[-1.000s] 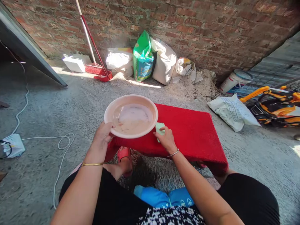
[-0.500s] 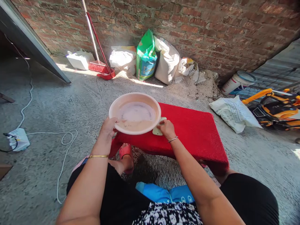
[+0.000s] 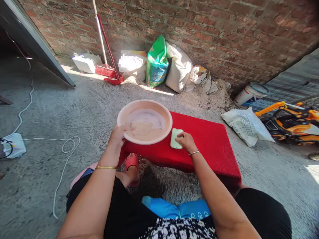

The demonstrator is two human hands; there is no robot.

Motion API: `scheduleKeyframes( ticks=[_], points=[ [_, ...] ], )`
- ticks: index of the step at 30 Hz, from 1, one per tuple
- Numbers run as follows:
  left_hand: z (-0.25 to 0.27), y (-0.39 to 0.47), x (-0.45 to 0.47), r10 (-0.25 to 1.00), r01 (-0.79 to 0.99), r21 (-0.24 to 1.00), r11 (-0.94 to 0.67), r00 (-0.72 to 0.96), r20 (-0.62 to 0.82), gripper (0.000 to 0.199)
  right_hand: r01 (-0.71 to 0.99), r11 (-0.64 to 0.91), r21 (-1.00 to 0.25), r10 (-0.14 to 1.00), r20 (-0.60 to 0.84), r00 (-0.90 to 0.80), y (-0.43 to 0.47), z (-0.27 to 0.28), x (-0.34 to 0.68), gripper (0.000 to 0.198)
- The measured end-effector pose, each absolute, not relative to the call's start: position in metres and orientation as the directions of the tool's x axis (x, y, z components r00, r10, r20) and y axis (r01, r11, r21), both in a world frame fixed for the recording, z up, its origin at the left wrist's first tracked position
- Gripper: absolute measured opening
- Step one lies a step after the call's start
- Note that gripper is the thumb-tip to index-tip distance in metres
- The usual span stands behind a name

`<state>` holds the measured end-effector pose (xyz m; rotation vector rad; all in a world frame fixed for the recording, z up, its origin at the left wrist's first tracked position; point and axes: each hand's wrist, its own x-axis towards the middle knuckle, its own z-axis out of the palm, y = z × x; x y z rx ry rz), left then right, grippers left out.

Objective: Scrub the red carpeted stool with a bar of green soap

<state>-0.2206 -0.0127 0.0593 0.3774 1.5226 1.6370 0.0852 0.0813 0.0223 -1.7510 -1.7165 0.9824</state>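
Right hand (image 3: 186, 142): thumb and forefinger are at the right side of the green slab (image 3: 175, 143), their tips overlapping it in view; whether they are clamped on it or merely resting cannot be told. The slab lies flat on the red-covered tabletop (image 3: 206, 137), just right of the basin (image 3: 148, 141). Left hand (image 3: 115, 142): fingers clamped on the basin's left near rim, thumb over the edge. The basin is at the tabletop's left end. Beyond the tabletop, to the right on the floor (image 3: 94, 109), lie a white sack (image 3: 246, 125) and, farther right, a toy digger (image 3: 295, 124). Far side: a green sack (image 3: 157, 64) stands by the brick wall (image 3: 211, 36), with a red dustpan (image 3: 116, 80) to its left.
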Motion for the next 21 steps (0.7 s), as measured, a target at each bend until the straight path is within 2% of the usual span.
scheduleKeyframes(
  ticks=[6, 11, 17, 21],
  points=[
    [0.057, -0.005, -0.223, 0.672, -0.398, 0.911, 0.105, -0.647, -0.360, 0.054, 0.582, -0.067, -0.811, 0.987, -0.139, -0.080, 0.073, 0.017, 0.084, 0.026],
    [0.068, -0.012, -0.218, 0.716, -0.387, 0.916, 0.108, -0.609, -0.341, 0.054, 0.553, -0.048, -0.832, 0.985, -0.131, -0.112, 0.064, 0.000, 0.050, 0.022],
    [0.081, -0.028, -0.206, 0.787, -0.380, 0.921, 0.087, -0.540, -0.298, 0.059, 0.603, -0.086, -0.793, 0.991, -0.132, -0.032, 0.068, 0.014, 0.143, 0.021],
    [0.087, -0.038, -0.194, 0.799, -0.404, 0.912, 0.066, -0.526, -0.291, 0.063, 0.583, -0.117, -0.804, 0.993, -0.094, 0.070, 0.070, 0.023, 0.182, 0.030]
  ],
)
